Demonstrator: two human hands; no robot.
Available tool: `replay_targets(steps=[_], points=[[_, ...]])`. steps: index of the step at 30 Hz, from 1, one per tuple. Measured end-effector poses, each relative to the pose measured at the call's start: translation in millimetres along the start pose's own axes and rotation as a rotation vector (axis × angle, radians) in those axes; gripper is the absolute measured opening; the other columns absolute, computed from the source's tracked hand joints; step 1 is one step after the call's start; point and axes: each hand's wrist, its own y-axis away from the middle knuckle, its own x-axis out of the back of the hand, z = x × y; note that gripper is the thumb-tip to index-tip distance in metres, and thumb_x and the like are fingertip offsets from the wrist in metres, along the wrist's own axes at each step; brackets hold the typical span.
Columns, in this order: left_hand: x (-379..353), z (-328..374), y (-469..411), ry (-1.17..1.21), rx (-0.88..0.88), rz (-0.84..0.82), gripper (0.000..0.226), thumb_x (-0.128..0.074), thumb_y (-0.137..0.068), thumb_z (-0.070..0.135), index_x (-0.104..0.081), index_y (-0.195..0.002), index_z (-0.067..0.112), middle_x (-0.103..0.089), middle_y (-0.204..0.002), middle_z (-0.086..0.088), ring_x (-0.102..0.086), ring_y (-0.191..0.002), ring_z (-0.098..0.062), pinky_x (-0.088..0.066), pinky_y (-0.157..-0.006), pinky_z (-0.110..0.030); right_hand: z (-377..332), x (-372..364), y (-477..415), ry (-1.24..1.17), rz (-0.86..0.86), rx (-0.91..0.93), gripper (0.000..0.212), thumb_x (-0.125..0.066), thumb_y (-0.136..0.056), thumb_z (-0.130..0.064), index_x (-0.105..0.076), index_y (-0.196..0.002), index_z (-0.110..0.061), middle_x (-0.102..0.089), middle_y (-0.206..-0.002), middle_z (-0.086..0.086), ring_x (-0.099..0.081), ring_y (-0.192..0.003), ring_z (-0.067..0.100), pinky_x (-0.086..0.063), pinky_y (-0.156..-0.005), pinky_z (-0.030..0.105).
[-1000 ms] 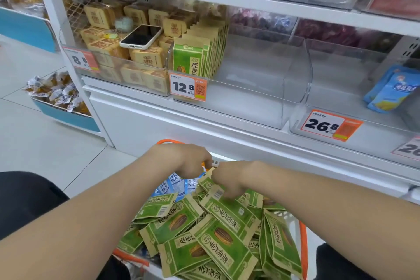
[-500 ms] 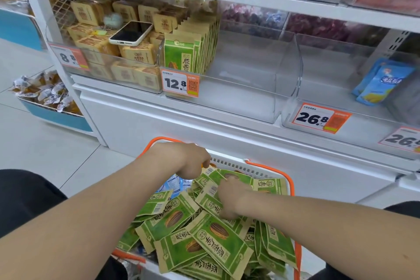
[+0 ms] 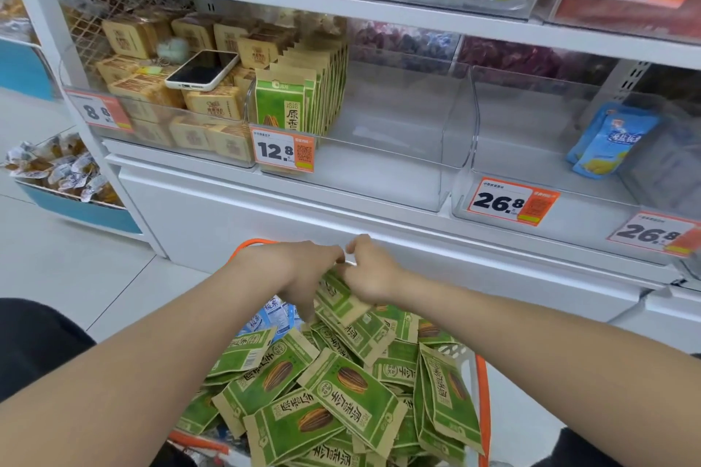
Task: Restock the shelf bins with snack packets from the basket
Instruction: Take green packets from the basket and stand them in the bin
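Snack packets (image 3: 338, 303), gripped by left hand (image 3: 294, 269), right hand (image 3: 375, 279) fingers (image 3: 356, 243)

L hand (image 3: 299, 269) + R hand (image 3: 371, 277): fingers curled on packets (image 3: 340, 300) | knuckles touching | forearms fwd, converging

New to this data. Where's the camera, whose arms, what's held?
No machine: a person works bare-handed, and the one camera sits on their head, looking forward and down, so the arms from the bottom edge are the wearer's. The left hand and right hand meet over an orange-rimmed basket piled with green packets, both gripping a few at the top. Ahead, a shelf of clear bins: the bin tagged 12.8 holds a row of matching packets at its left side. A phone lies on tan packets in the bin beside it.
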Motion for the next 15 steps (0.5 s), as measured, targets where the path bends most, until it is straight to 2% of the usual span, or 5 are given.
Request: replay_targets(steps=[3, 6, 8, 12, 15], points=[[4, -5, -1, 0.15, -0.018, 0.105, 0.089, -0.096, -0.071, 0.034, -0.037, -0.137, 0.026, -0.063, -0.124, -0.002, -0.064, -0.106, -0.025, -0.054, -0.086, -0.038, -16, 10, -1, -0.363, 0.05, -0.193, 0.014, -0.045, -0.09, -0.012, -0.058, -0.093, -0.008, -0.056, -0.068, 0.016, -0.042, -0.041, 0.019, -0.029, -0.044, 0.023], [15, -21, 0, 0.259, -0.024, 0.285, 0.042, -0.085, -0.086, 0.034, -0.049, -0.108, 0.028, -0.066, -0.103, 0.002, -0.06, -0.087, -0.017, -0.049, -0.068, -0.029, -33, 25, 14, -0.833, -0.087, -0.299, 0.028, -0.04, -0.096, -0.022, -0.059, -0.107, -0.005, -0.068, -0.074, 0.02, -0.04, -0.036, 0.017, -0.026, -0.042, 0.017], [25, -34, 7, 0.459, -0.041, 0.369, 0.029, -0.083, -0.089, 0.027, -0.061, -0.107, 0.031, -0.074, -0.101, 0.001, -0.066, -0.086, -0.017, -0.053, -0.069, -0.029, -43, 35, 26, -1.016, -0.118, -0.206, 0.039, -0.033, -0.103, -0.028, -0.058, -0.116, -0.002, -0.074, -0.08, 0.022, -0.053, -0.04, 0.022, -0.033, -0.043, 0.022], [37, -39, 21, 1.064, -0.045, 0.451, 0.03, -0.083, -0.089, 0.02, -0.072, -0.117, 0.023, -0.08, -0.102, -0.002, -0.078, -0.092, -0.024, -0.062, -0.067, -0.033, -53, 40, 31, -0.787, 0.256, 0.166, 0.031, -0.042, -0.101, -0.02, -0.07, -0.113, -0.011, -0.067, -0.062, 0.009, -0.056, -0.045, 0.024, -0.04, -0.047, 0.028], [42, -31, 22, 1.263, -0.058, 0.542, 0.021, -0.077, -0.094, 0.027, -0.075, -0.113, 0.018, -0.08, -0.102, -0.006, -0.078, -0.09, -0.023, -0.062, -0.068, -0.032, -53, 41, 21, -0.497, 0.525, 0.365, 0.023, -0.058, -0.098, -0.042, -0.077, -0.101, -0.029, -0.061, -0.056, 0.009, -0.052, -0.05, 0.018, -0.045, -0.055, 0.031]])
